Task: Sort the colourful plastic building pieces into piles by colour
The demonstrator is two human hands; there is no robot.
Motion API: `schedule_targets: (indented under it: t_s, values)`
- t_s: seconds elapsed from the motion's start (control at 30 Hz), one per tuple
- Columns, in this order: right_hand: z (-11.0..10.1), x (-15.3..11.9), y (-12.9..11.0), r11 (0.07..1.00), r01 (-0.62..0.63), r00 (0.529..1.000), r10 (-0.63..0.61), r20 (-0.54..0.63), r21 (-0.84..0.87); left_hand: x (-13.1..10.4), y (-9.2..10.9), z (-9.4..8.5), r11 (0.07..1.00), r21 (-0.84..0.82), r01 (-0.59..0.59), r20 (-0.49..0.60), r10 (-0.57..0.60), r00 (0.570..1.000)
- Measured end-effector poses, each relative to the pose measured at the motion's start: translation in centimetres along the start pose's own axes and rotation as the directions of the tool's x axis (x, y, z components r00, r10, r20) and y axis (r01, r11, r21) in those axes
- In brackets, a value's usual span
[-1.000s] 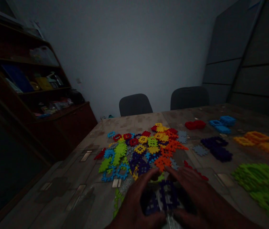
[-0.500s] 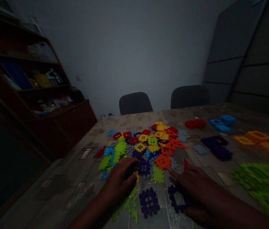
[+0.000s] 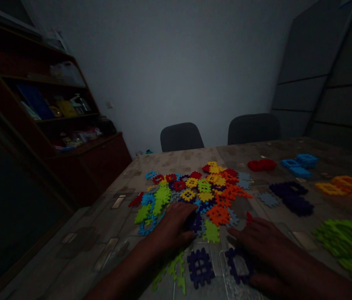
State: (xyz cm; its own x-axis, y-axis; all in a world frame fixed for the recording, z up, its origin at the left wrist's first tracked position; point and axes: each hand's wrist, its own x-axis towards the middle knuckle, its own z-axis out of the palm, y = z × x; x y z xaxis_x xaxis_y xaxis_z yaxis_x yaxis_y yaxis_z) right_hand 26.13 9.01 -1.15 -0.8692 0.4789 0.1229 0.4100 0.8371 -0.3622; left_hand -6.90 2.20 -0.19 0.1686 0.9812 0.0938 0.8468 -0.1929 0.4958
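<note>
My left hand (image 3: 177, 225) reaches over the near edge of a pile of interlocking plastic tiles. Its fingers curve over a dark purple window tile (image 3: 198, 223), thumb apart; the hand partly hides that tile. My right hand (image 3: 261, 246) lies low over the table at the right, fingers stretched out. Beside its thumb and partly under it is a dark purple frame tile (image 3: 230, 262). A small red piece (image 3: 249, 217) shows at its fingertips. Another purple window tile (image 3: 200, 268) lies flat between my forearms, next to light green pieces (image 3: 178, 271).
Mixed tiles, including orange ones (image 3: 218, 215), spread across the table (image 3: 101, 221). Sorted groups stand at the right: red (image 3: 261, 165), blue (image 3: 300, 166), purple (image 3: 297, 204), yellow-orange (image 3: 347, 183) and green (image 3: 347, 241). Two chairs (image 3: 182, 136) stand behind; a shelf unit (image 3: 91, 154) is at the left.
My left hand has moved right, over the purple window tile at the pile's edge. My right hand stays nearly in place. The whole view has shifted slightly.
</note>
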Motion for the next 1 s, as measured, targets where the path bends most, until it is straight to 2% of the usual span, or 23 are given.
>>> schedule_targets:
  t_s: [0.1,0.23,0.33,0.47,0.57,0.63,0.77,0.87,1.0]
  values:
    - [-0.3,0.0,-0.2,1.0,-0.018,1.0,0.019,0.013,-0.015,0.8,0.3,-0.2,1.0,0.006,0.003,0.035,-0.003,0.999]
    - [-0.9,0.2,-0.6,1.0,0.002,1.0,-0.002,-0.011,-0.006,0.8,0.4,-0.6,0.999,0.004,0.033,0.022,-0.033,0.999]
    - [-0.4,0.1,-0.1,1.0,-0.02,1.0,0.02,-0.003,0.001,-0.8,1.3,-0.8,0.999,-0.003,0.052,0.009,-0.052,0.999]
    - [0.8,-0.6,1.1,0.997,-0.071,0.997,0.07,0.022,0.005,-4.2,4.0,-0.2,0.996,-0.021,0.085,0.034,-0.084,0.996]
    - [1.5,-0.8,1.4,0.998,-0.062,0.998,0.062,-0.011,0.001,-5.7,5.9,0.5,0.995,0.014,0.096,0.114,-0.097,0.989]
    - [1.3,-0.5,1.0,0.999,-0.035,0.999,0.035,-0.019,0.003,-5.9,6.4,1.0,0.994,0.052,0.094,0.163,-0.102,0.981]
    - [-0.4,0.4,-0.7,0.998,0.043,0.999,-0.042,-0.025,0.046,-5.7,5.8,2.0,0.994,0.098,0.053,0.153,-0.068,0.986]
    - [-1.6,0.9,-2.0,0.997,0.017,1.0,-0.019,0.02,0.074,-5.6,5.4,2.6,0.992,0.112,0.053,0.133,-0.068,0.989]
    - [-0.8,0.8,-2.2,0.996,-0.038,0.996,0.031,0.083,0.08,-5.5,5.0,3.3,0.992,0.097,0.079,0.144,-0.092,0.985]
